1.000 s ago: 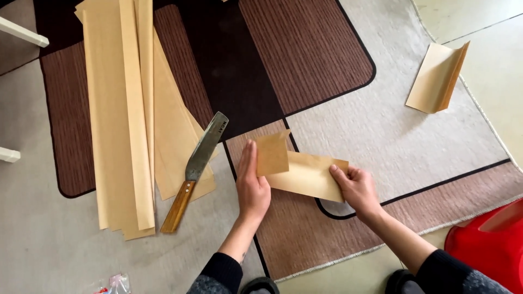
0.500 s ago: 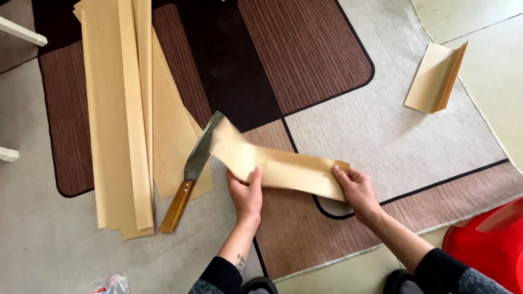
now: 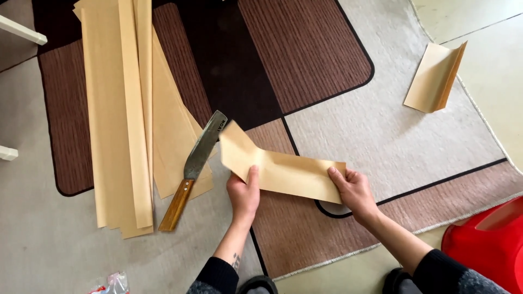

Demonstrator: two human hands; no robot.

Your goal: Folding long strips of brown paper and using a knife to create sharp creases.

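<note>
A tan paper strip (image 3: pixel 283 169) is held just above the patterned rug between both hands. My left hand (image 3: pixel 243 195) pinches its lower edge near the middle, thumb on top, and the strip's left end bends upward past it. My right hand (image 3: pixel 353 190) grips the strip's right end. A large knife (image 3: pixel 195 166) with a wooden handle and a worn steel blade lies on the rug just left of my left hand, blade pointing away from me.
Long tan paper strips (image 3: pixel 122 114) lie stacked at the left on the rug (image 3: pixel 381 136). A folded tan sheet (image 3: pixel 435 79) lies at the far right. A red plastic object (image 3: pixel 487 245) sits at the lower right. White furniture legs (image 3: pixel 19 30) show at the left edge.
The strip was folded over with its left end lying on top. It has been opened out to nearly full length, and my left hand has shifted down to its lower edge.
</note>
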